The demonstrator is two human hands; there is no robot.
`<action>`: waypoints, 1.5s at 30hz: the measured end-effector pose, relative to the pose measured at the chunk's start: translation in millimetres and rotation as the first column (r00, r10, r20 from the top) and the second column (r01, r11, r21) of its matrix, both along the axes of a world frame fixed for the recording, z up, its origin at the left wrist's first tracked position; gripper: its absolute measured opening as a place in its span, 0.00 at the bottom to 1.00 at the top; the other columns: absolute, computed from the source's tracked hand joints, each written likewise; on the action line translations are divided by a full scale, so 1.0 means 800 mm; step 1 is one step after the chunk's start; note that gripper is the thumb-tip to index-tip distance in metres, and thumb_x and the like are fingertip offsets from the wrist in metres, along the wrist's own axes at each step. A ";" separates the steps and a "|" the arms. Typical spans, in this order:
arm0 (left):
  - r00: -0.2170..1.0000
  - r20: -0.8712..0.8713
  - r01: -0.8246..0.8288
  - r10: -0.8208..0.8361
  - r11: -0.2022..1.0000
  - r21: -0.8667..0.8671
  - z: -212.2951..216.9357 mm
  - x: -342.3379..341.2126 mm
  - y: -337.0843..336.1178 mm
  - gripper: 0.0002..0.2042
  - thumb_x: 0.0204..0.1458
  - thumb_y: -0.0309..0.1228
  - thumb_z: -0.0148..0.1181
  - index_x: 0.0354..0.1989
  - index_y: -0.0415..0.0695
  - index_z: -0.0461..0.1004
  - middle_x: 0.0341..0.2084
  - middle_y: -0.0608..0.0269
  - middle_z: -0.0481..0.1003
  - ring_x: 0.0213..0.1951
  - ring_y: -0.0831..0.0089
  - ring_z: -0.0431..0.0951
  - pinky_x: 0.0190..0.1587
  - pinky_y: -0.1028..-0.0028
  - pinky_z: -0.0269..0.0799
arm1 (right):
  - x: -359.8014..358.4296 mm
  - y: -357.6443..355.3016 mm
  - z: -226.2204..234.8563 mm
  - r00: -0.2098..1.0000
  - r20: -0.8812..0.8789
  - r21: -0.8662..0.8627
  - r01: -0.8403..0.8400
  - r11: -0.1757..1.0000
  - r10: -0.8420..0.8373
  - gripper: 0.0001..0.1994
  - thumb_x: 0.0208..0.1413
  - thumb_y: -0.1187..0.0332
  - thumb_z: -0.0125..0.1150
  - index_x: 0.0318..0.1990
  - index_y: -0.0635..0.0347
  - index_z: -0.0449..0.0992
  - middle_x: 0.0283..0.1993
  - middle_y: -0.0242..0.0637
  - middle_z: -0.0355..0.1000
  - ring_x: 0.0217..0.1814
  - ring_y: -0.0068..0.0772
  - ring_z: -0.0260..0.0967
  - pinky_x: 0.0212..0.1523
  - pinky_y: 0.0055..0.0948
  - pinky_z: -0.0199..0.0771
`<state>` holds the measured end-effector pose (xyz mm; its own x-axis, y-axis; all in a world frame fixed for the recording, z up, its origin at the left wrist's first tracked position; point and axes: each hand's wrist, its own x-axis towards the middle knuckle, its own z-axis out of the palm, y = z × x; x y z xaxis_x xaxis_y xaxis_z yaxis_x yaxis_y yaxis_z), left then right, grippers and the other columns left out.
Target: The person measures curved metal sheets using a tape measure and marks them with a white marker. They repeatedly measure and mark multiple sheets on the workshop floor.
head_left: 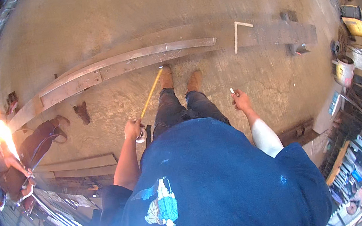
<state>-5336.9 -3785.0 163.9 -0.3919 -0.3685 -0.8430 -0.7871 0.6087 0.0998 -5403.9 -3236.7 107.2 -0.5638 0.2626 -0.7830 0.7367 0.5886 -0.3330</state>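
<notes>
My left hand [132,128] is closed around a tape measure [141,134] with a pale case. Its yellow blade [151,92] stretches out toward the long steel beam [113,69], and the tip shows beside my left boot [166,77]. Away from my body on the right, my right hand [242,101] pinches a short white stick like chalk [232,90]. A thinner flat bar [134,54] lies along the beam, with a fine light line across it. Farther right, a metal framing square [236,39] rests across the beam.
At the far left a person [12,173] stands by a bright flare. A dark glove-like thing [82,113] lies on the concrete floor. Blocks [292,49] sit under the beam's right end. A white bucket [344,70], yellow boxes [355,27] and racked metal [360,156] line the right side.
</notes>
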 end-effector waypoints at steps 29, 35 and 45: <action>0.530 -0.171 -0.848 0.830 0.521 -0.100 -0.016 0.517 0.318 0.28 0.58 0.55 0.54 0.33 0.37 0.84 0.27 0.47 0.82 0.33 0.56 0.84 0.40 0.59 0.76 | 0.041 0.282 -0.080 0.813 -0.048 0.288 -0.545 0.788 0.580 0.15 0.60 0.66 0.52 0.39 0.75 0.76 0.27 0.50 0.79 0.23 0.41 0.79 0.23 0.37 0.76; 0.559 -0.004 -0.817 0.829 0.550 -0.173 -0.061 0.726 0.446 0.31 0.59 0.54 0.56 0.40 0.27 0.79 0.35 0.37 0.80 0.42 0.49 0.82 0.44 0.57 0.75 | 0.098 0.181 0.000 0.831 -0.075 0.059 -0.548 0.834 0.551 0.17 0.57 0.65 0.55 0.41 0.74 0.79 0.30 0.50 0.80 0.31 0.44 0.81 0.36 0.42 0.79; 0.508 -0.026 -0.858 0.861 0.502 -0.111 -0.062 0.699 0.481 0.30 0.58 0.53 0.59 0.40 0.28 0.80 0.35 0.39 0.81 0.40 0.58 0.82 0.43 0.58 0.73 | 0.102 0.147 0.094 0.684 -0.120 0.394 -0.632 0.667 0.720 0.27 0.50 0.44 0.64 0.54 0.47 0.80 0.49 0.52 0.78 0.54 0.52 0.76 0.53 0.44 0.74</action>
<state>-4777.9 -3400.0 114.3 0.1865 -0.5886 -0.7866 -0.9298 -0.3644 0.0523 -5322.1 -3118.9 182.2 -0.8365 -0.0791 -0.5423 0.0104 0.9870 -0.1601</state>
